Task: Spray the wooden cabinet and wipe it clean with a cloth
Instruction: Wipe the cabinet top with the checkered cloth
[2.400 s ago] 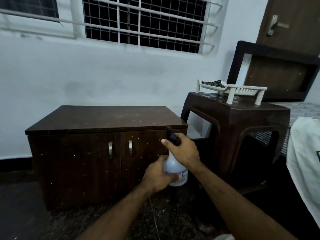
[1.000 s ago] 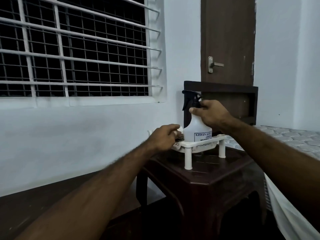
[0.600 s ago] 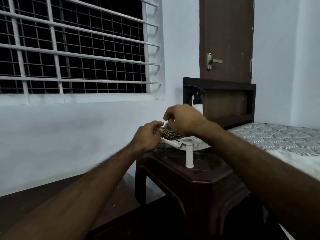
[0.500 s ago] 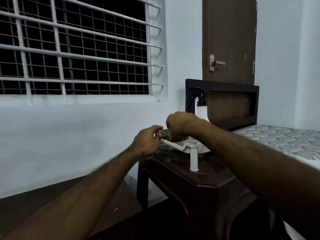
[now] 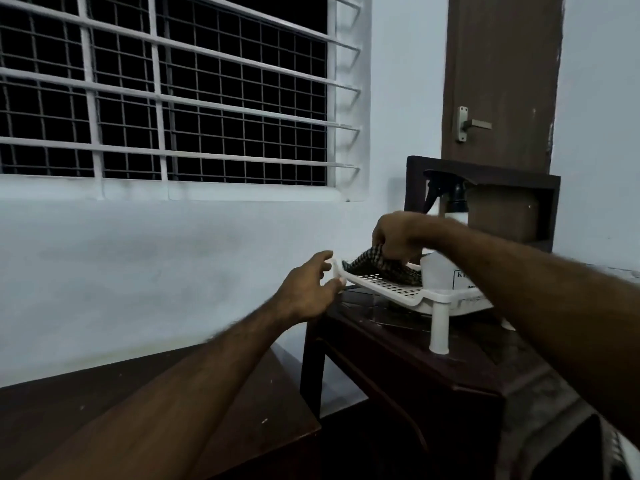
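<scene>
Right hand [image 5: 398, 237] pinches checked cloth [image 5: 381, 266]; left hand [image 5: 308, 292] apparently touching tray [image 5: 388, 289].

There were two hands [image 5: 308, 289] [image 5: 398, 237], one cloth [image 5: 374, 265], one spray bottle [image 5: 446, 244], one rack [image 5: 398, 292], one stool [image 5: 415, 358] and one cabinet [image 5: 104, 410].

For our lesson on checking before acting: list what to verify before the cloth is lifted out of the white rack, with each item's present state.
1. Right hand pinches the checked cloth: ok.
2. Cloth free of the rack: not ok, it lies partly in it.
3. Left hand steadies the rack's corner: ok, fingers touch it.
4. Spray bottle upright in the rack: ok.
5. Cabinet top wet with spray: cannot tell.
</scene>
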